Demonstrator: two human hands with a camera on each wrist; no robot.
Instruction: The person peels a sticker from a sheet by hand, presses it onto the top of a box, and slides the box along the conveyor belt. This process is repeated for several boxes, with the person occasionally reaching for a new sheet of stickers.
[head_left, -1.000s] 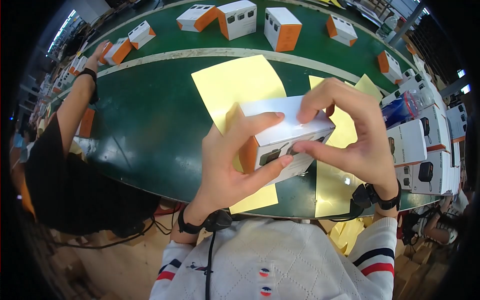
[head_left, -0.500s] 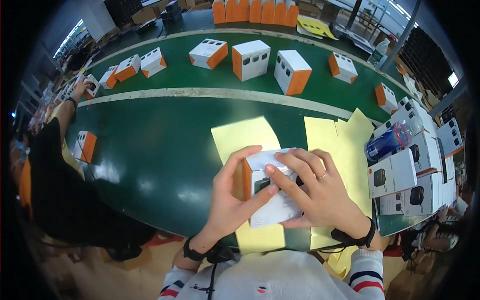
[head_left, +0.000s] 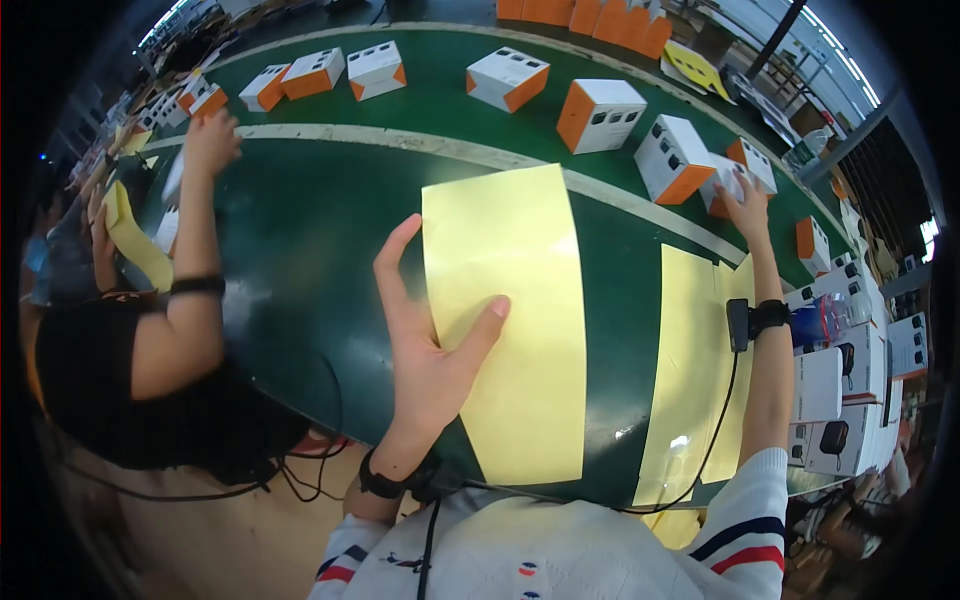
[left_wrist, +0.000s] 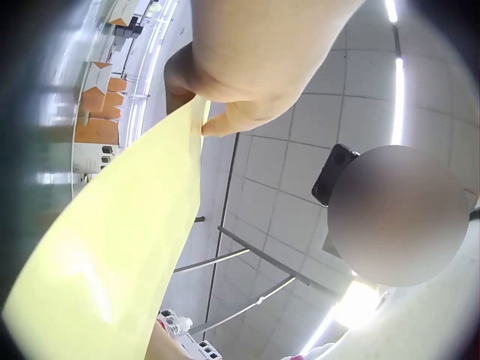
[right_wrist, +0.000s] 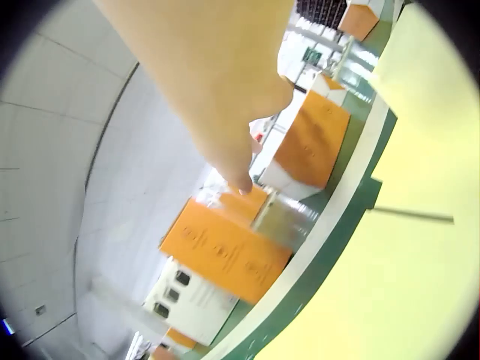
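My left hand (head_left: pixel 425 365) grips the left edge of a yellow sheet (head_left: pixel 520 390), thumb on its face and index finger stretched beside the edge. The left wrist view shows the sheet (left_wrist: pixel 112 232) hanging from the left hand (left_wrist: pixel 240 75). My right hand (head_left: pixel 750 212) reaches far out, relaxed fingers at a blurred white and orange box (head_left: pixel 716 185) among other boxes. Seen from the right wrist, the fingertips of the right hand (right_wrist: pixel 214 97) meet the blurred box (right_wrist: pixel 238 204), behind a sharper orange-sided box (right_wrist: pixel 225 251).
Several white and orange boxes (head_left: pixel 600 115) line the far green strip. More yellow sheets (head_left: pixel 675 370) lie under my right arm. Stacked boxes (head_left: pixel 845 430) and a blue bottle (head_left: pixel 822 318) are at the right. Another person's arm (head_left: pixel 198 250) extends from the left.
Both hands were on a box over the sheets. The right hand has carried that box out to the far strip; the left hand has left it and taken hold of a yellow sheet.
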